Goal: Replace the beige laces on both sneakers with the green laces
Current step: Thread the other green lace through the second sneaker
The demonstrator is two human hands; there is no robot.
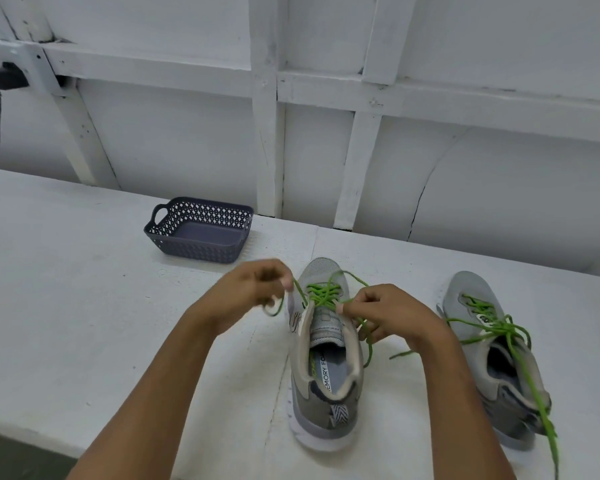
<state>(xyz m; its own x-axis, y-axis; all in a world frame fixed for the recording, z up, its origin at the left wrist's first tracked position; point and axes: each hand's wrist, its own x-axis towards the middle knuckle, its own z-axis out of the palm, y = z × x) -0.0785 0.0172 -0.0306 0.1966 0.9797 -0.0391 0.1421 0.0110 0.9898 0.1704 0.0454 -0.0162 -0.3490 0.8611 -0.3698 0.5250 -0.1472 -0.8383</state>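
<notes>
Left hand (253, 289): fingers curled, pinching one strand of the bright green cord lace (321, 292) just left of the shoe's toe end.
Right hand (388, 313): fingers curled, pinching the other strand at the top eyelets, with slack trailing down past its palm.
Near shoe: the grey mesh sneaker with a white sole (326, 375) stands upright on the white table (84, 289) between the hands, green crossings already over its tongue.
Far shoe: the second grey sneaker (499, 386) sits apart to the right. The second green lace (492, 327) is threaded loosely, and one long tail runs over the heel towards the table edge.
Pale loop (272, 307): hangs under the left hand; too blurred to say if it is a beige lace.
Basket: the dark grey perforated plastic basket (194, 251) stands behind, well apart.
Risk, uneven pull: tugging harder on one side would likely leave the ends unequal, or draw one back through an eyelet.
Risk, shoe shift: neither hand holds the shoe down, so a sharp tug could tip or slide it.
Risk, tangle: the right hand's slack lies near the far shoe's loose end, and the two may snag.
Risk, far tail: the long tail could catch a forearm and drag that shoe.
</notes>
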